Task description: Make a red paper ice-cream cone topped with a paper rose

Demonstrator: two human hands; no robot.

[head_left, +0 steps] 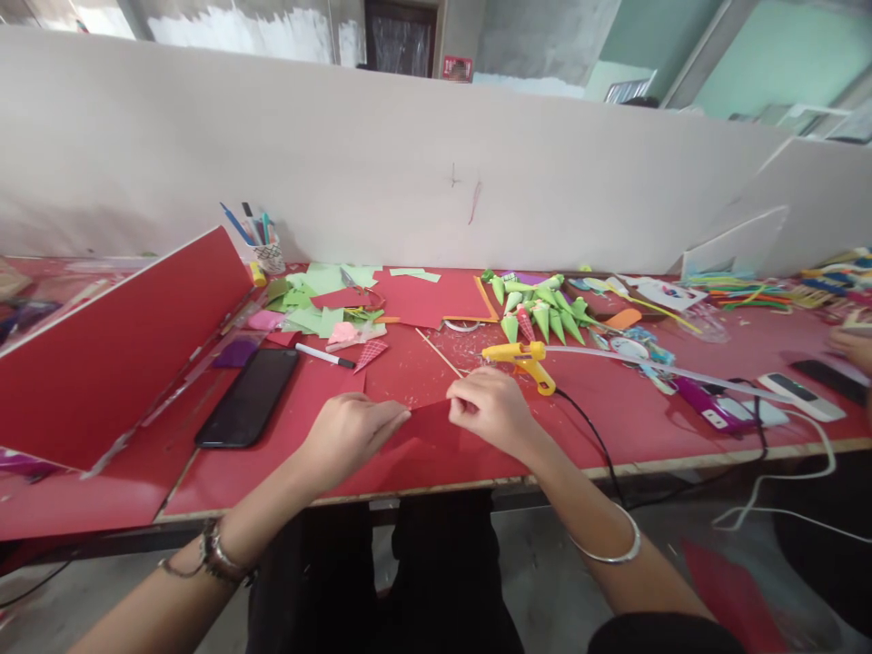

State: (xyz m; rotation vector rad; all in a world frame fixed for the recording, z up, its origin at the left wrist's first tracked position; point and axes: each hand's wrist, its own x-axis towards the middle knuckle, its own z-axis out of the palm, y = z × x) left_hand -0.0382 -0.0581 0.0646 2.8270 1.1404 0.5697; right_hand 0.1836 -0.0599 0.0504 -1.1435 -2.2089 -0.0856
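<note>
Between my hands, just above the table's front part, is a piece of red paper [431, 420]. My left hand [354, 434] pinches its left end with fingers pressed together. My right hand [491, 409] has its fingers curled on the right end. Against the red tabletop, the paper's lower outline is hard to make out. Right behind my right hand lies a yellow glue gun [524, 356] with a long clear glue stick in its back. A thin wooden stick [436, 351] rests on the table beyond my hands.
A black phone [249, 400] and a white marker [325, 355] lie to the left, near a leaning red board [129, 354]. Green paper cones [549, 309] are heaped at the back. A pen cup [270, 257] stands by the white partition. Another person's hand [851, 345] shows at far right.
</note>
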